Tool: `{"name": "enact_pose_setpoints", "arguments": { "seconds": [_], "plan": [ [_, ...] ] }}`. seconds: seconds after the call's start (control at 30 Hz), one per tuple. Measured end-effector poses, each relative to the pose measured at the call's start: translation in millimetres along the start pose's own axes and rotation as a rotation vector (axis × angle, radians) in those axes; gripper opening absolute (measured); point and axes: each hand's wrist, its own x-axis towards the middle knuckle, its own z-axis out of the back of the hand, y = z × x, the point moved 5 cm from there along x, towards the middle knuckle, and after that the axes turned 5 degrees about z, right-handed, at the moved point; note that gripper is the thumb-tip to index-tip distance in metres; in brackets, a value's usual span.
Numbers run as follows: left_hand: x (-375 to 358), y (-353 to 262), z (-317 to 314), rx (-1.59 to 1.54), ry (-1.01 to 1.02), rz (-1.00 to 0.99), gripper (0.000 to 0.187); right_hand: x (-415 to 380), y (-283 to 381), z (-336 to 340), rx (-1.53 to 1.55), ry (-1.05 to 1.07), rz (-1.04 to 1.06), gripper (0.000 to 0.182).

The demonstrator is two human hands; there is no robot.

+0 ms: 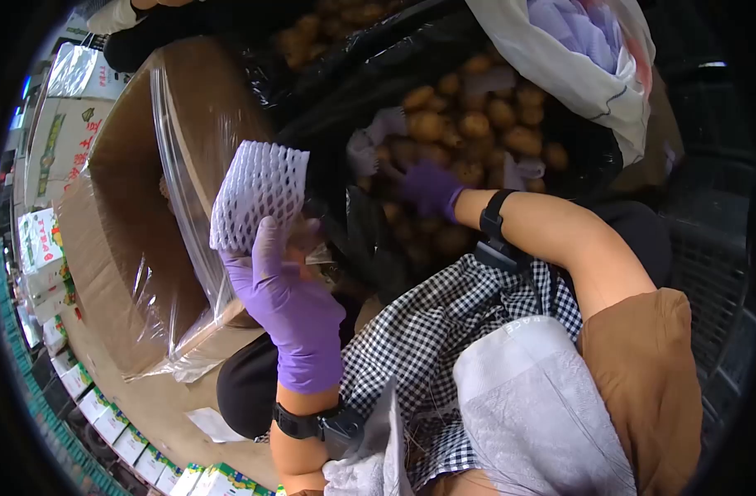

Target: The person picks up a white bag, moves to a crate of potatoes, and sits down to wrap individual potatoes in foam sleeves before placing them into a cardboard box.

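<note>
My left hand (pixel 288 310), in a purple glove, is closed on a white foam net sleeve (pixel 258 197). The thumb presses on its lower edge, and the sleeve stands up above the fingers. Whether anything is inside the sleeve, I cannot tell. My right hand (pixel 431 190), also gloved in purple, reaches down among round yellow-brown fruits (pixel 474 126) in a container lined with black plastic (pixel 369 236). Its fingers are dim and smeared by motion. Pale scraps of wrapping (pixel 522 171) lie among the fruits.
An open cardboard box (pixel 117 285) with a clear plastic liner stands at left. A white bag (pixel 560 70) with lilac contents hangs over the container's far right corner. Printed cartons (pixel 72 145) line the left edge. More fruits (pixel 332 29) lie at the back.
</note>
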Motion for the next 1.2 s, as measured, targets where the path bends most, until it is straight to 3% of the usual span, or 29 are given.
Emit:
{"name": "enact_pose_setpoints", "arguments": {
  "seconds": [0.1, 0.2, 0.27, 0.3, 0.37, 0.43, 0.47, 0.57, 0.67, 0.77, 0.87, 0.93, 1.0, 1.03, 1.1, 1.17, 1.2],
  "plan": [
    [1, 2, -1, -0.002, -0.036, 0.029, 0.038, -11, 3, 2, -0.023, 0.014, 0.146, 0.045],
    [-3, 5, 0, -0.017, -0.070, 0.081, 0.037, -34, -30, 36, -0.102, -0.041, 0.111, 0.047],
    [-6, 6, -1, -0.008, -0.055, 0.087, 0.035, -41, -66, 75, -0.175, 0.033, -0.115, 0.046],
    [-8, 6, -2, -0.002, -0.035, 0.078, 0.033, -47, -81, 82, -0.264, -0.010, -0.049, 0.046],
    [-8, 3, -6, 0.017, 0.010, 0.076, 0.033, -42, -85, 77, -0.241, 0.190, -0.077, 0.050],
    [-8, 1, -8, 0.038, 0.032, 0.085, 0.035, -29, -63, 40, 0.014, 0.075, -0.132, 0.050],
    [-7, 2, -8, 0.037, 0.027, 0.089, 0.036, -25, -47, 43, 0.068, -0.212, -0.152, 0.046],
    [-2, 10, -7, 0.054, 0.031, 0.107, 0.037, 31, -43, -10, 0.345, -0.246, -0.411, 0.038],
    [-1, 17, -8, 0.059, 0.063, 0.127, 0.036, 53, -42, -7, 0.403, -0.467, -0.572, 0.031],
    [5, 16, -7, 0.097, 0.049, 0.075, 0.035, 60, -50, -10, 0.263, -0.503, -0.482, 0.030],
    [6, 16, -6, 0.007, 0.093, 0.090, 0.036, 5, -46, 25, 0.012, -0.264, 0.022, 0.034],
    [2, 21, -6, -0.006, 0.128, 0.123, 0.040, -32, -69, 76, 0.235, -0.034, -0.143, 0.047],
    [-1, 28, -10, 0.051, 0.180, 0.137, 0.044, -66, -97, 111, 0.544, -0.080, -0.421, 0.062],
    [-1, 30, -16, 0.080, 0.214, 0.138, 0.046, -72, -84, 142, 0.797, -0.132, -0.376, 0.061],
    [-6, 35, -29, 0.085, 0.343, 0.164, 0.061, -73, -53, 182, 1.009, -0.244, -0.289, 0.057],
    [-19, 28, -46, -0.093, 0.544, 0.377, 0.064, -68, -21, 212, 1.348, -0.162, -0.195, 0.052],
    [-22, 21, -47, -0.114, 0.539, 0.426, 0.062, -62, -8, 211, 1.744, -0.356, 0.086, 0.047]
  ]
}}
